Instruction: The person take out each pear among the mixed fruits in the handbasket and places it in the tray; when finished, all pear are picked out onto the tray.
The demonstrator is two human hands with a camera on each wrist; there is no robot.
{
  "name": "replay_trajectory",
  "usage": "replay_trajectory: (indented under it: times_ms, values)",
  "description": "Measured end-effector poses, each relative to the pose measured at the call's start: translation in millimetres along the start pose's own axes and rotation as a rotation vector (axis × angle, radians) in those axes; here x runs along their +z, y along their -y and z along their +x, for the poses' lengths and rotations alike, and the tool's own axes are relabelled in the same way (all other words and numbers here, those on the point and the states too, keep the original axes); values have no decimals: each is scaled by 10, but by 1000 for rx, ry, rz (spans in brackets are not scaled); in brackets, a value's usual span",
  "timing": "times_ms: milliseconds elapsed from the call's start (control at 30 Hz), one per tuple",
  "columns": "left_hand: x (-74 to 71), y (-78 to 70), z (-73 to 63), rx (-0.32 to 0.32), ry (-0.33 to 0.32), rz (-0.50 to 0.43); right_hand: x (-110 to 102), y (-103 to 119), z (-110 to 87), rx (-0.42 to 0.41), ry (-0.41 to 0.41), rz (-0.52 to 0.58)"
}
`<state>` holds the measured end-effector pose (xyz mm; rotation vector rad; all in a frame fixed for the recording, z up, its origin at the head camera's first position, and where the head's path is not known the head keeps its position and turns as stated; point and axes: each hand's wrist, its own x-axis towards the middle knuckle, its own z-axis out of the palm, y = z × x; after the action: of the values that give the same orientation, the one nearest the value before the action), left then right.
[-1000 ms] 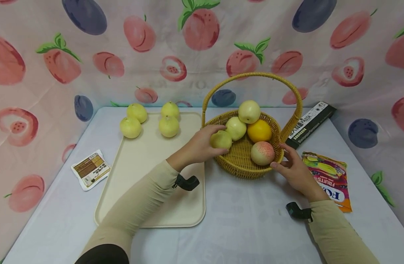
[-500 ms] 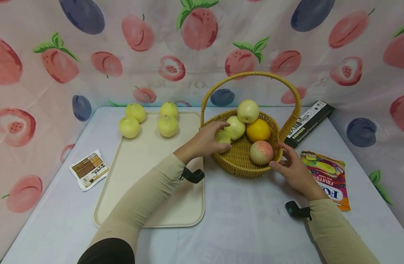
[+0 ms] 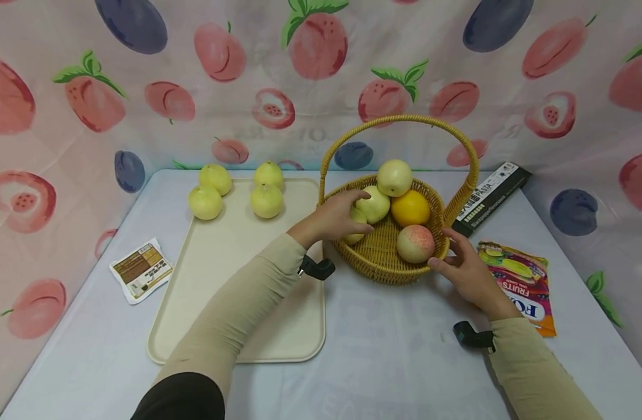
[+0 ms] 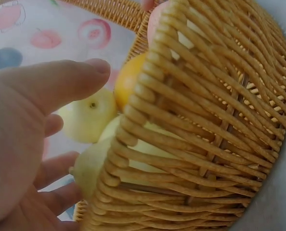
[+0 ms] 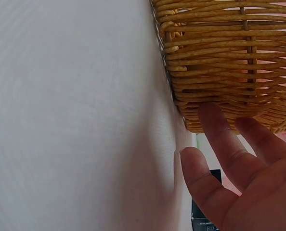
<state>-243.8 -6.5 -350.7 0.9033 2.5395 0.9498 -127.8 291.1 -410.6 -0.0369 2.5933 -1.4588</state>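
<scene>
A wicker basket [image 3: 375,269] with a tall arched handle stands right of the beige tray [image 3: 237,291]. My left hand [image 3: 333,217] reaches over its left rim, thumb and fingers spread around a round yellow-green pear [image 3: 357,220] lying inside. In the left wrist view the thumb is clear of that pear [image 4: 87,166], while fingertips lie close beside it. Also in the basket are a pale green fruit [image 3: 375,205], another pale fruit [image 3: 395,177], an orange [image 3: 411,208] and a peach [image 3: 415,244]. My right hand [image 3: 470,274] rests its extended fingertips against the basket's right side.
Several yellow-green pears [image 3: 205,202] sit at the tray's far end. A small brown-and-white packet [image 3: 141,271] lies left of the tray. Right of the basket are a black pasta box [image 3: 491,198] and a colourful candy bag [image 3: 520,286]. A fruit-print curtain backs the table.
My left hand has shifted slightly right and its fingers have spread; the pear it held now lies inside the basket's left edge. My right hand stays at the basket's right side.
</scene>
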Motion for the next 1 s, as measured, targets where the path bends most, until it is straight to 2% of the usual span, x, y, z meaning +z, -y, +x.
replay_trajectory:
  times_ms: [333,600,1000]
  values:
    - [37,64,69,-42,15,-6,8,10,-7,3,-4,-5]
    - [48,45,91,-39,36,5,6,7,-3,-7,-3,-7]
    - [51,57,100,-39,104,-16,7,-19,7,-15,-2,-7]
